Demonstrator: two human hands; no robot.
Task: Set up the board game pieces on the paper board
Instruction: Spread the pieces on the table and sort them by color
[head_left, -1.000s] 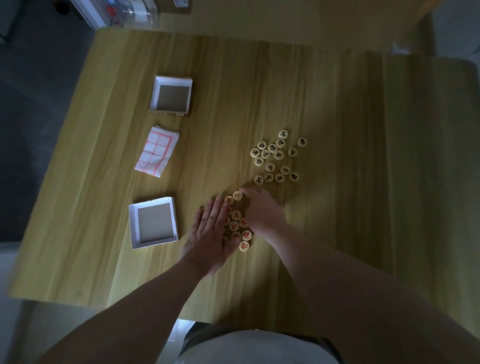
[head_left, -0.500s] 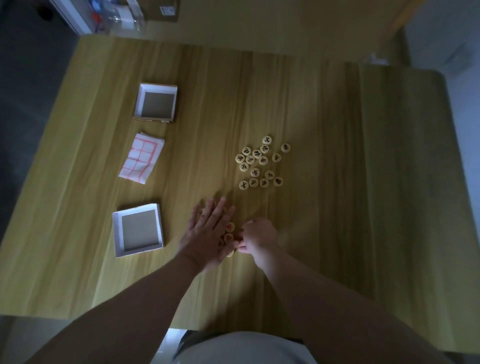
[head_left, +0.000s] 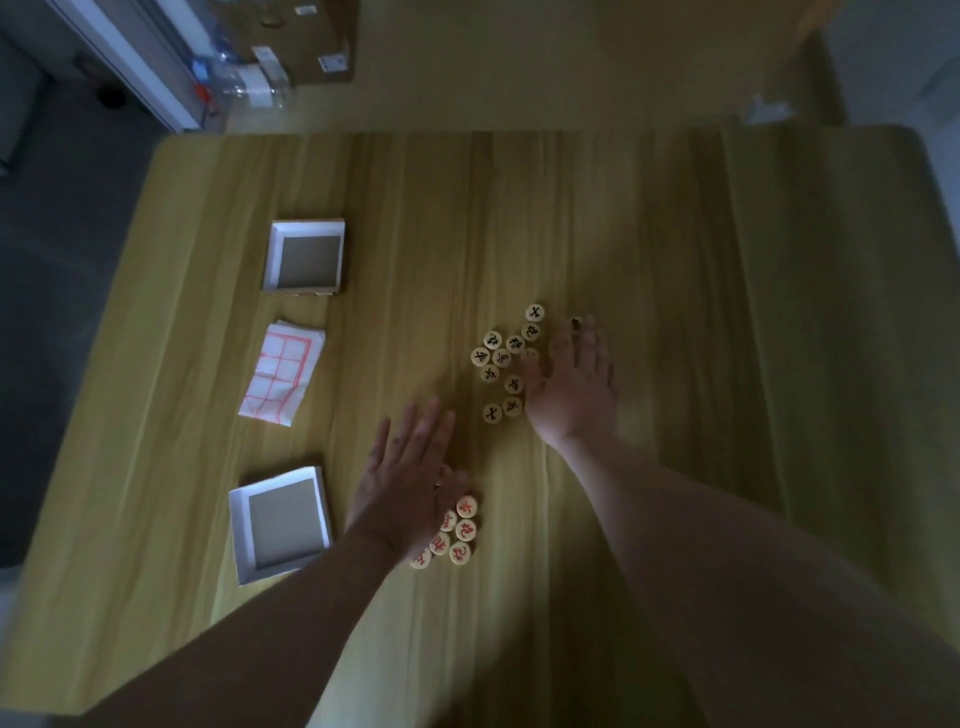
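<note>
Sorting stage only: the paper board (head_left: 281, 373) lies folded, with no pieces on it. The left hand (head_left: 410, 478), fingers flat, covers the red pieces (head_left: 466, 530); the right hand (head_left: 571, 387), fingers spread, apparently holding nothing, rests beside the black pieces (head_left: 501, 358).

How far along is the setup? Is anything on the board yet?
Done: pieces are sorted into a red-marked pile and a black-marked pile. In hand: the left hand lies flat over the red ones and the right hand over the black. Left: the paper board is folded, and no piece is on it.
</note>
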